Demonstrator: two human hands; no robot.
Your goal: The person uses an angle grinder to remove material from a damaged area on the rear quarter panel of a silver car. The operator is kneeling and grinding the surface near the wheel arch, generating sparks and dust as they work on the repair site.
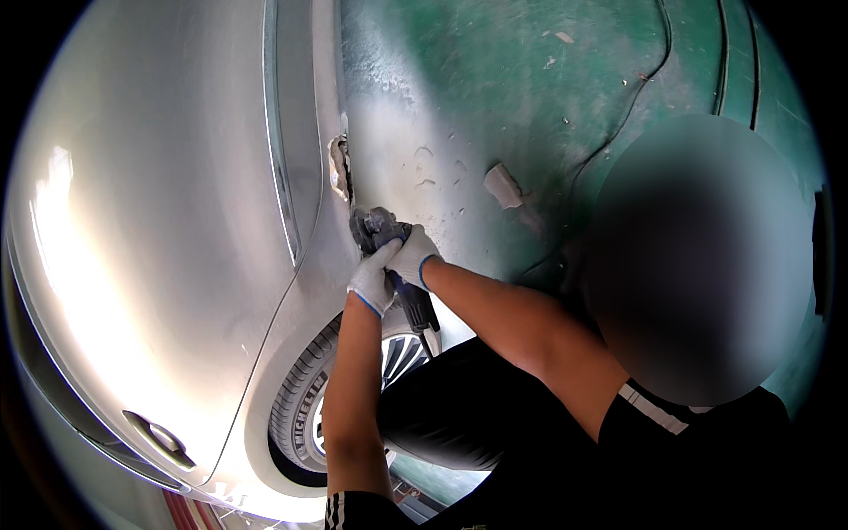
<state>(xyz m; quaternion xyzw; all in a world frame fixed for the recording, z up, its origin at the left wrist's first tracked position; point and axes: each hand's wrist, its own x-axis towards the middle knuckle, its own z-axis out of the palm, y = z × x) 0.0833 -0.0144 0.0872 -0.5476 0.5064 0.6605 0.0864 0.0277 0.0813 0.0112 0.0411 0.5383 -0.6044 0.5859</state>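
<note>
Both of my hands wear white knit gloves with blue cuffs and are closed around a dark blue and black angle grinder (413, 303). My left hand (374, 273) grips it on the side toward the car, and my right hand (414, 256) wraps it close to the head. The grinder's head lies against or very near the lower sill of a silver car (177, 221); I cannot tell whether it touches. Just beyond it, a jagged, torn hole (339, 168) with pale, brownish edges opens in the sill. A cord leaves the grinder's rear end.
Close to my left forearm is the car's wheel (305, 411), with a black tire and silver spokes. Dusty green floor (503, 79) spreads to the right, with a brownish scrap (503, 185) and a long black cable (632, 106). A blurred round patch hides the right side.
</note>
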